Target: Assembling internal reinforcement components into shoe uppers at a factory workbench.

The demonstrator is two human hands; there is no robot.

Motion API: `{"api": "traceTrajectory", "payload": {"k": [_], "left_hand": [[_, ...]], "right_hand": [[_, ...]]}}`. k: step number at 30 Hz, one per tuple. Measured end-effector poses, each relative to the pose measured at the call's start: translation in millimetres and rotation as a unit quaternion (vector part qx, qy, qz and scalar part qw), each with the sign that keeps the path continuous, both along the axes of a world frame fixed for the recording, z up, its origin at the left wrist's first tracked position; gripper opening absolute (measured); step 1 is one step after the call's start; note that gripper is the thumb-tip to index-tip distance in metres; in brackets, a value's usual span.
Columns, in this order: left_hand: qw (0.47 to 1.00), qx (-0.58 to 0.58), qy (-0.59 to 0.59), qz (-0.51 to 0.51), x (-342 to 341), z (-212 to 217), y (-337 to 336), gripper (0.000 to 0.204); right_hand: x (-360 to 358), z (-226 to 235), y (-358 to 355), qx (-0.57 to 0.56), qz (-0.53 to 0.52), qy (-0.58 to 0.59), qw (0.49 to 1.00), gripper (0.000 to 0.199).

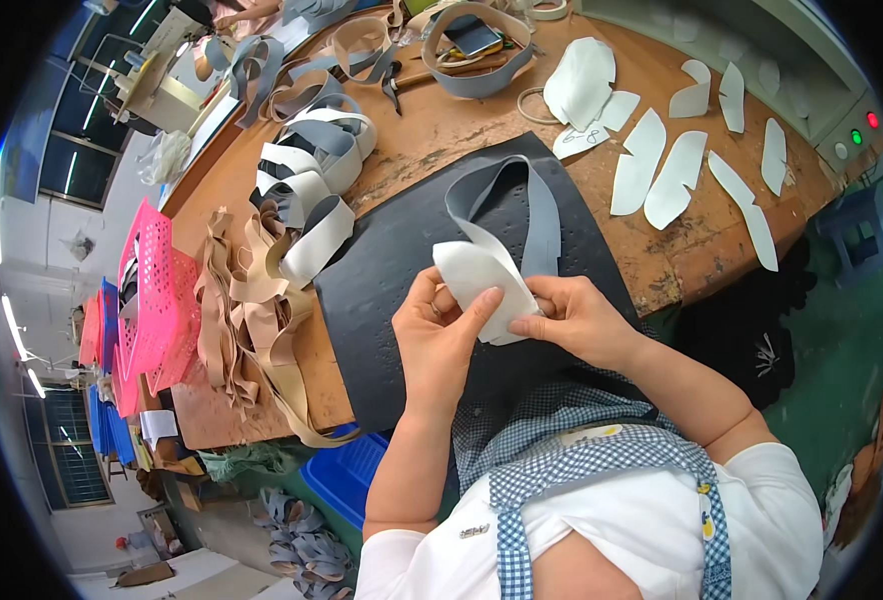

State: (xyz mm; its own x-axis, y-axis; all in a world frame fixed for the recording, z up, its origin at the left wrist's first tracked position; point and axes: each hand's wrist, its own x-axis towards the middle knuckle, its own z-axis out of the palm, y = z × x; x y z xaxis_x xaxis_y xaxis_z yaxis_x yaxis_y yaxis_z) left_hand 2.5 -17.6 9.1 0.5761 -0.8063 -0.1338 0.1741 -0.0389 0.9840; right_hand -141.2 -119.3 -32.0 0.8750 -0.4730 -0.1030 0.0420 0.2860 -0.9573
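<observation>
Centre of the frame: both hands work one piece above a black mat [402, 270] that lies on the wooden table [442, 130]. The left hand [437, 335] has its grip closed on a white cut piece [477, 275], thumb pressed flat on its face, fingers behind. The right hand [577, 320] pinches the same piece at its lower right edge, grip closed between thumb and fingertips. A grey strap loop [507, 205] is joined to the white piece and rises from it toward the upper centre, lying over the mat.

Left of the mat: a heap of beige straps [252, 310] hangs over the table edge, with grey-and-white loops [312, 170] stacked above it. A pink basket [152, 290] sits at the left of the frame. Upper right: loose white cut pieces [662, 170] are spread on the table, well apart from the hands. A blue bin [347, 470] shows below the table edge, lower centre.
</observation>
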Motion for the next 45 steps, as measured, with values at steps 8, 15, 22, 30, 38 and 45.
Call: {"api": "traceTrajectory", "payload": {"k": [8,15,22,30,38,45], "left_hand": [[0.998,0.022,-0.05,0.008,-2.7,-11.0,-7.4,0.031],[0.998,0.014,-0.04,0.053,-1.0,-15.1,-4.0,0.021],[0.998,0.015,-0.044,0.031,2.7,-19.3,-3.5,0.015],[1.0,0.02,-0.016,0.011,-3.5,-23.5,-4.2,0.017],[0.997,0.016,-0.071,0.01,12.7,-34.8,-5.2,0.014],[0.977,0.085,0.189,-0.039,17.3,-28.9,-6.2,0.028]], "right_hand": [[-5.7,3.0,3.2,0.032,-0.008,0.007,0.999,0.03],[-8.6,-1.7,11.2,0.041,-0.025,0.004,0.999,0.032],[-10.7,-2.7,12.5,0.029,-0.006,-0.003,1.0,0.035],[-9.4,-1.1,12.9,0.07,-0.059,0.001,0.996,0.037],[-11.2,-3.4,6.7,0.037,-0.008,-0.007,0.999,0.039],[-14.5,-1.1,-5.4,0.006,0.037,0.007,0.999,0.036]]}}
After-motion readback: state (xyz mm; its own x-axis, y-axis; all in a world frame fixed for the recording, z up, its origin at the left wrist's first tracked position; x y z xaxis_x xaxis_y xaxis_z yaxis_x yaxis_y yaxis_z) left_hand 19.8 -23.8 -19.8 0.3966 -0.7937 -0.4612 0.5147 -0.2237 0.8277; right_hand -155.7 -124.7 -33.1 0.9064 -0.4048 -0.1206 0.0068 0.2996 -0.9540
